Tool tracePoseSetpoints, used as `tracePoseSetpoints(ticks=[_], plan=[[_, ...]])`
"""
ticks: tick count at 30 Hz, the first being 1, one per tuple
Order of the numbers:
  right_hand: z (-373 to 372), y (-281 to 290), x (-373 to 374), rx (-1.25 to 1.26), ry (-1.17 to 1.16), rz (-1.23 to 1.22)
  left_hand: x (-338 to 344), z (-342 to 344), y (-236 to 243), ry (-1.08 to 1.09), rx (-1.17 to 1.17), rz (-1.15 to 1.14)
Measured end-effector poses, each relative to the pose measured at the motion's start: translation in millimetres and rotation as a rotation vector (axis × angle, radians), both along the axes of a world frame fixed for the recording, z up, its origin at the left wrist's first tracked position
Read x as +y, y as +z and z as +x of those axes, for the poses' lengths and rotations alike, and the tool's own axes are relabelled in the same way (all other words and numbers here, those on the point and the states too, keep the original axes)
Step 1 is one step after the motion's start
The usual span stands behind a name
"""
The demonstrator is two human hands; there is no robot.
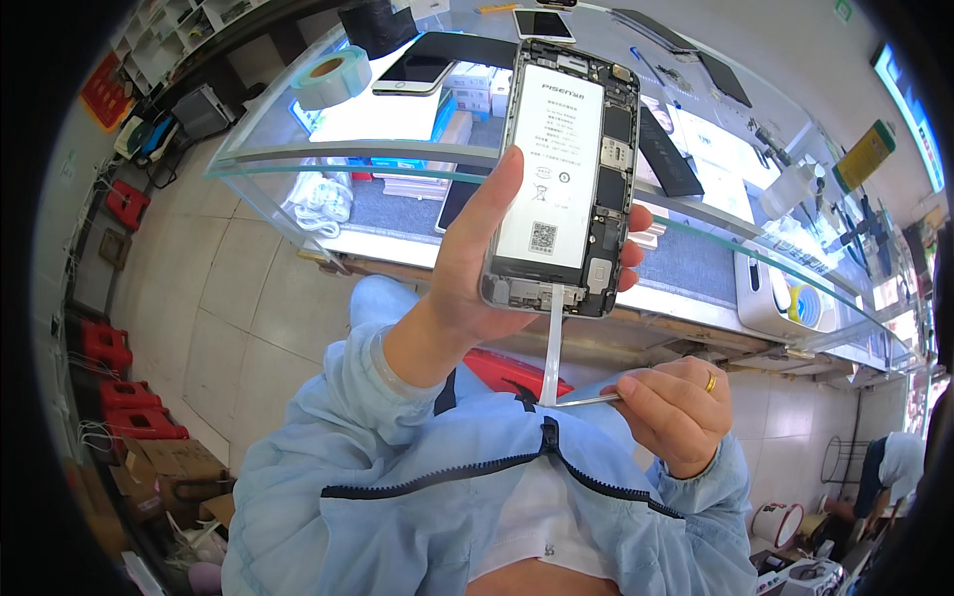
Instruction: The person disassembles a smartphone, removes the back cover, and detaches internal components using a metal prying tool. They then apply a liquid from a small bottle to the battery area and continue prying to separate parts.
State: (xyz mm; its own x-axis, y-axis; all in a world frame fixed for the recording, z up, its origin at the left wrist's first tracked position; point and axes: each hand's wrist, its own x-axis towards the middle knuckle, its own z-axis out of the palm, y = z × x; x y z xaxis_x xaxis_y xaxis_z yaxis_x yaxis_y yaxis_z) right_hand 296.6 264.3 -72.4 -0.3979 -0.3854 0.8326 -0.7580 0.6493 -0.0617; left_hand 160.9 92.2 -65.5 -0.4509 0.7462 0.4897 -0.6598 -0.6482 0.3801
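Observation:
My left hand (459,260) is wrapped round an opened smartphone (615,184), thumb on its left edge and fingertips showing at its right. Inside the phone lies a white battery (553,164), with circuit boards along its right side. From the phone's lower end a white adhesive strip (554,348) stretches down toward me. My right hand (680,407), with a gold ring on one finger, pinches thin metal tweezers (588,400). Their tips meet the strip's lower end.
A glass display counter (397,164) stands in front of me. On it are a tape roll (331,77), a white phone (415,74), another phone (544,25) and a black flat part (670,151). A white container (775,295) sits at right. Another person (887,472) bends down at far right.

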Motion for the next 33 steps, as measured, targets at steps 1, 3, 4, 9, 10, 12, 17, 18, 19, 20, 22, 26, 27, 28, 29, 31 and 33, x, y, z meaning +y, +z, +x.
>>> tracePoseSetpoints(ticks=[1, 3, 4, 9, 10, 12, 17, 18, 19, 20, 22, 26, 27, 28, 29, 31, 33], plan=[[-0.1, 0.6, 0.0, 0.0, 0.012, 0.008, -0.6, -1.3, 0.1, -0.004, -0.002, 0.004], [-0.7, 2.1, 0.9, -0.001, 0.035, 0.022, -2.9, 1.8, 11.0, 0.08, -0.052, -0.09], [-1.1, 4.1, 1.5, -0.002, 0.032, 0.042, -3.5, 2.6, 14.7, 0.121, -0.077, -0.136], [-4.3, 13.0, 1.6, -0.003, 0.052, 0.093, -4.4, -9.6, 26.0, 0.162, -0.028, -0.111], [-4.8, 14.1, 0.6, 0.004, 0.06, 0.095, -4.6, -11.0, 28.3, 0.181, -0.002, -0.106], [-5.6, 15.5, -1.8, 0.025, 0.071, 0.1, -4.6, -19.8, 29.5, 0.217, 0.046, -0.075], [-10.8, 16.6, -3.6, 0.028, 0.067, 0.114, -6.2, -39.8, 32.3, 0.209, 0.033, 0.007], [-10.8, 16.3, -5.3, 0.025, 0.071, 0.112, -7.2, -45.8, 31.2, 0.192, 0.055, 0.038], [-11.1, 16.0, -6.3, 0.034, 0.083, 0.106, -8.1, -44.8, 34.1, 0.238, 0.043, -0.009], [-11.3, 15.9, -6.9, 0.043, 0.088, 0.102, -7.6, -43.6, 38.0, 0.277, 0.031, -0.054], [-10.7, 15.4, -7.3, 0.049, 0.08, 0.101, -7.9, -47.6, 40.3, 0.302, 0.01, -0.087], [-12.7, 14.0, -8.8, 0.057, 0.078, 0.084, -16.1, -63.4, 38.9, 0.309, -0.056, -0.028], [-13.5, 13.4, -8.8, 0.065, 0.081, 0.075, -17.1, -65.3, 40.7, 0.348, -0.079, -0.027], [-13.2, 12.9, -8.7, 0.057, 0.083, 0.067, -18.1, -67.0, 43.1, 0.379, -0.061, -0.032], [-13.2, 13.1, -8.3, 0.052, 0.084, 0.061, -18.5, -69.8, 46.3, 0.411, -0.041, -0.034], [-13.9, 13.6, -7.6, 0.057, 0.08, 0.047, -17.5, -77.6, 49.5, 0.452, -0.005, 0.0], [-15.6, 13.5, -8.1, 0.078, 0.077, 0.028, -17.7, -81.0, 51.6, 0.504, -0.023, 0.053]])
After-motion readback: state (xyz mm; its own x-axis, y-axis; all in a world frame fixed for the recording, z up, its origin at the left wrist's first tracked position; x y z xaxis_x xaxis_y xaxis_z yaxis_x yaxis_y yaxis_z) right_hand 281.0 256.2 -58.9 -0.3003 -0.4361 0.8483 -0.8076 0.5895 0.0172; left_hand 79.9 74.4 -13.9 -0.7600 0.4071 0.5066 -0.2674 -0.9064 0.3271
